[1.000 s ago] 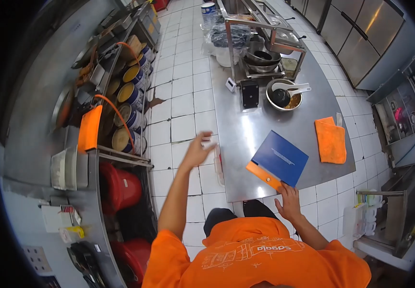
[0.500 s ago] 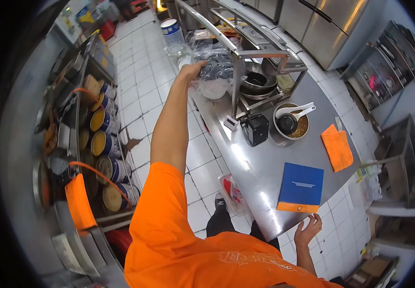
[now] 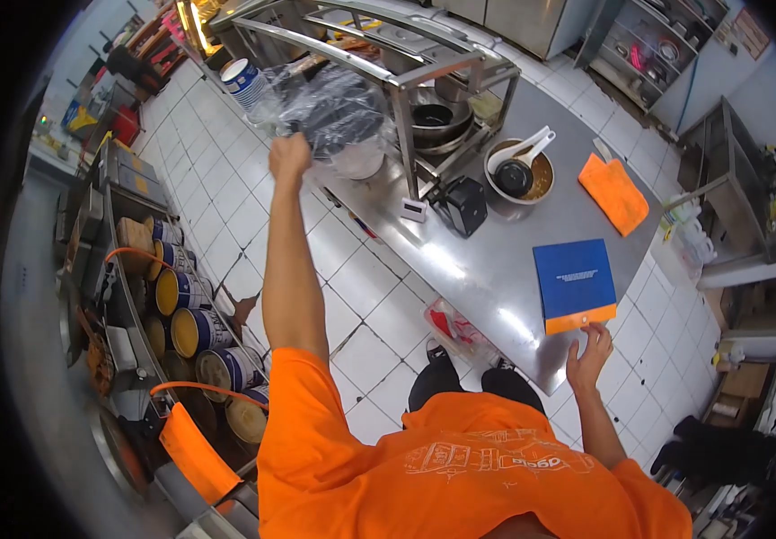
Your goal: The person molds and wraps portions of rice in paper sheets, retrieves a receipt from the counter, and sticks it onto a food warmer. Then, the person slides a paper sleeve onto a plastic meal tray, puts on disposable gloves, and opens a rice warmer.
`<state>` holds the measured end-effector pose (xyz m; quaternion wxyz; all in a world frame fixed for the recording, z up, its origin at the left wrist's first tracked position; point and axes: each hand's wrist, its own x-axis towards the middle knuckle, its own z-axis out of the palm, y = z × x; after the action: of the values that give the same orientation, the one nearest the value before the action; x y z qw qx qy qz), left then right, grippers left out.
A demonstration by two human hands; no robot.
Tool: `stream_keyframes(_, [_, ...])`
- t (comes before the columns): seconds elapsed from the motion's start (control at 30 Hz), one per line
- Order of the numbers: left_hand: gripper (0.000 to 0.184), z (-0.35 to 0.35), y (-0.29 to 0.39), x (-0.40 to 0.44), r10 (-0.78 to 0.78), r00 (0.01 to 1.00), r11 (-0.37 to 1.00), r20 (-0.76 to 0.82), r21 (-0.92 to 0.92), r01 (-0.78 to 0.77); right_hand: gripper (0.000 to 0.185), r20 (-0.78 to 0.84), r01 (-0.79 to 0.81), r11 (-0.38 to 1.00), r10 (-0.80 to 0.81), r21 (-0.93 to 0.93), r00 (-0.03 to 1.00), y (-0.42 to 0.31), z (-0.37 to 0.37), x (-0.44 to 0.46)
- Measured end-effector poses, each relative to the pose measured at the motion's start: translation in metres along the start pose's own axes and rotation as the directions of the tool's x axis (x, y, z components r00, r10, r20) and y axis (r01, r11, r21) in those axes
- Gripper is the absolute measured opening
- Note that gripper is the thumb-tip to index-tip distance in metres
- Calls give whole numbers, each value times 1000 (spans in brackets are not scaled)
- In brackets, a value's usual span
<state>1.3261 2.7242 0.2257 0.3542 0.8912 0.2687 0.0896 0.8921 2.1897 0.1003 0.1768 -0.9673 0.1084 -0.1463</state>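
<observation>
My left hand [image 3: 289, 158] is stretched far forward, its fingers closed at the near left edge of a clear plastic bag [image 3: 339, 108] with dark contents. Beneath the bag, a whitish round container [image 3: 358, 160] stands at the left edge of the steel table. On the right, my right hand [image 3: 592, 357] has its fingers apart by the orange strip of a blue booklet [image 3: 577, 278], which lies flat near the table's front corner.
The steel table [image 3: 487, 292] carries a metal rack [image 3: 446, 65], a pot [image 3: 521, 191] with ladles, a black box [image 3: 462, 205], a small white device [image 3: 413, 209] and an orange cloth [image 3: 614, 192]. A clear tub [image 3: 460, 325] is below the edge. Tins [image 3: 199, 332] line the left shelf.
My left arm has swung forward from over the floor to the plastic bag, and its fingers have closed there. My right hand has come off the booklet's strip and stays beside it. The view has turned left.
</observation>
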Motion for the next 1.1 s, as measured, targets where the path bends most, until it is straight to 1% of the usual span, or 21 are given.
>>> stream_keyframes(0.03, [51, -6, -13, 9, 26, 1000, 1000, -13, -2, -26, 36, -7, 10, 1000, -10, 8, 1000, 0, 2, 5])
stream_keyframes(0.07, [50, -9, -32, 14, 115, 983, 992, -142, -37, -122, 37, 14, 2, 1000, -3, 17, 1000, 0, 2, 9])
stream_keyframes(0.1, [49, -19, -63, 27, 127, 985, 968, -120, -203, -150, 39, 37, -6, 1000, 5, 29, 999, 0, 3, 13])
stream_keyframes(0.13, [44, -65, -29, -46, 162, 978, 974, -130, -138, -179, 40, 54, -13, 999, 10, 43, 999, 0, 6, 19])
stream_keyframes(0.2, [41, -107, -82, -71, 288, 957, 920, -46, -265, -290, 45, 103, 45, 997, -51, 66, 993, -5, 11, 33])
stream_keyframes(0.23, [47, -123, -108, -101, 314, 944, 945, -103, -66, -321, 48, 127, 75, 994, -85, 78, 988, -3, 13, 40])
stream_keyframes(0.27, [50, -146, -88, -154, 200, 978, 965, -52, -161, -206, 50, 173, 70, 997, -76, 38, 982, 4, 16, 39])
stream_keyframes(0.37, [48, -171, -113, -242, 46, 989, 948, 142, -319, 2, 55, 269, 87, 996, -74, -37, 960, 33, 31, 42])
stream_keyframes(0.4, [55, -166, -120, -271, -48, 995, 972, 89, -226, 67, 54, 260, 75, 996, -61, -41, 964, 42, 30, 44])
stream_keyframes(0.43, [64, -163, -140, -282, -149, 951, 957, 272, -202, 208, 54, 247, 65, 997, -52, -47, 968, 50, 30, 48])
stream_keyframes(0.5, [64, -124, -117, -325, -90, 920, 995, 381, 68, 69, 46, 133, 28, 999, -24, -27, 991, 59, 26, 59])
stream_keyframes(0.53, [59, -88, -158, -328, -27, 885, 1000, 465, 24, 18, 44, 106, 23, 994, -34, 104, 994, 57, 22, 69])
stream_keyframes(0.57, [53, -62, -122, -347, 102, 843, 988, 528, 46, -148, 42, 75, 23, 972, -41, 232, 996, 51, 14, 83])
stream_keyframes(0.63, [29, -2, -75, -362, 469, 681, 880, 562, -230, -416, 36, 28, 62, 896, -82, 440, 996, 34, -2, 112])
stream_keyframes(0.67, [24, 28, -62, -366, 524, 653, 833, 547, -171, -526, 33, 8, 101, 849, -123, 519, 992, 24, -8, 128])
stream_keyframes(0.73, [25, 81, -47, -375, 537, 640, 824, 550, -181, -537, 30, 202, -81, 710, -88, 700, 975, 4, -8, 150])
stream_keyframes(0.8, [36, 115, -42, -374, 504, 587, 822, 634, -143, -551, 27, 310, 9, 856, -196, 516, 930, 3, 2, 159])
stream_keyframes(0.9, [57, 125, -40, -376, 463, 644, 828, 609, -39, -559, 26, 335, 160, 935, -267, 316, 904, -4, -2, 164])
stream_keyframes(0.97, [69, 115, -27, -385, 569, 685, 782, 455, -42, -622, 29, 233, 239, 932, -305, 273, 924, -6, 5, 161])
stream_keyframes(1.0, [75, 107, -18, -392, 616, 694, 757, 372, -37, -652, 28, 271, 239, 935, -310, 262, 911, -3, 11, 162])
stream_keyframes(1.1, [72, 102, -11, -406, 559, 774, 823, 297, -85, -562, 24, 342, 259, 937, -329, 236, 880, -3, 16, 168])
